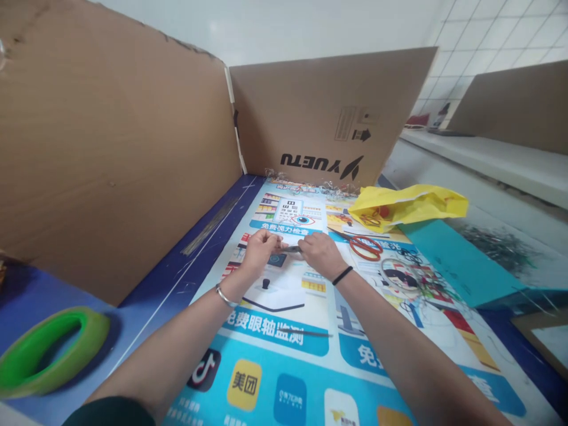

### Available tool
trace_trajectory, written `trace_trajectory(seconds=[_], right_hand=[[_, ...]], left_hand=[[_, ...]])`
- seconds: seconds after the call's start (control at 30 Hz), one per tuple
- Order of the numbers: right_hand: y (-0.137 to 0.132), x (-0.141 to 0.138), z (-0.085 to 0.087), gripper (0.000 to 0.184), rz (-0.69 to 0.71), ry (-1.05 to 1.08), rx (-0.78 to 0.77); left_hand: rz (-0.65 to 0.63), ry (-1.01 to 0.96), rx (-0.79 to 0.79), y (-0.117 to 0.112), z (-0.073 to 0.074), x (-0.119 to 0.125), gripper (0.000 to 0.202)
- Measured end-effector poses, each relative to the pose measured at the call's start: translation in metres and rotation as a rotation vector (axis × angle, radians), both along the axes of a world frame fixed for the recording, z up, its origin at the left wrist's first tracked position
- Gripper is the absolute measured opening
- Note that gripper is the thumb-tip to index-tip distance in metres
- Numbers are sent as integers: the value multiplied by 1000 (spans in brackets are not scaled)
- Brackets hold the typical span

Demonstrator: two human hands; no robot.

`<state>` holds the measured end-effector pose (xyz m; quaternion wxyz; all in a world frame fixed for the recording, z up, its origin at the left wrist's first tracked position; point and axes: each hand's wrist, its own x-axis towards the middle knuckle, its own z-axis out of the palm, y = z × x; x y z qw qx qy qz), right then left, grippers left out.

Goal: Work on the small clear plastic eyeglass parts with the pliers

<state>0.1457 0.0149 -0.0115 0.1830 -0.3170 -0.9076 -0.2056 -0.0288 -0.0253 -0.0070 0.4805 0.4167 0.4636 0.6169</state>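
Note:
My left hand [261, 251] is closed in a pinch, thumb against fingers, over the printed sheet [270, 299]. What it pinches is too small to make out. Just to its right, my right hand [323, 255] is closed around a small dark metal tool [291, 249], whose tip points at the left fingertips. The fist hides the tool's handle, so its exact kind does not show. Scissors with orange handles [366, 248] lie right of the right hand. Nearer me, a slim pointed dark metal piece [306, 333] rests on the sheet.
Cardboard panels [119, 130] stand at left and back. A green tape roll [55, 352] sits front left. Thin strips [210, 225] lie on the blue surface. At right are a yellow bag [412, 206], a teal box [461, 260], a clear ring [399, 276] and tangled wire-like scraps [499, 248].

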Motion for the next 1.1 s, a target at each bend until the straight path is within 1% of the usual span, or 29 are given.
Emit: trace_trajectory(seconds=[0.1, 0.2, 0.33, 0.5, 0.63, 0.67, 0.73, 0.8, 0.9, 1.03, 1.1], right_hand=[[-2, 0, 5, 20, -41, -37, -119], [-6, -1, 14, 16, -121, -90, -219], [-10, -2, 25, 21, -207, -137, -282], [-9, -2, 32, 31, -290, -203, -374], [-11, 1, 40, 37, -302, -242, -463], [-11, 2, 42, 39, -273, -250, -475], [-11, 3, 45, 43, -276, -259, -504], [-11, 4, 47, 46, -284, -261, -528], [-11, 3, 48, 45, -282, -277, -549], [-11, 2, 46, 46, -269, -279, -507], [-11, 2, 44, 47, -267, -270, -485]], left_hand=[[-7, 71, 85, 1, -1, -1, 17], [-16, 131, 132, 0, -1, -1, 15], [-32, 143, 146, -1, 1, -1, 15], [-54, 162, 194, -3, 1, 2, 19], [-84, 213, 234, -4, -1, 4, 17], [-92, 215, 237, -4, -1, 4, 17], [-95, 212, 242, -5, -2, 5, 17], [-102, 205, 229, -5, -2, 6, 16], [-107, 168, 161, -6, 0, 6, 15], [-136, 92, 77, -5, 2, 3, 12], [-157, 85, 42, -4, 2, 1, 12]])
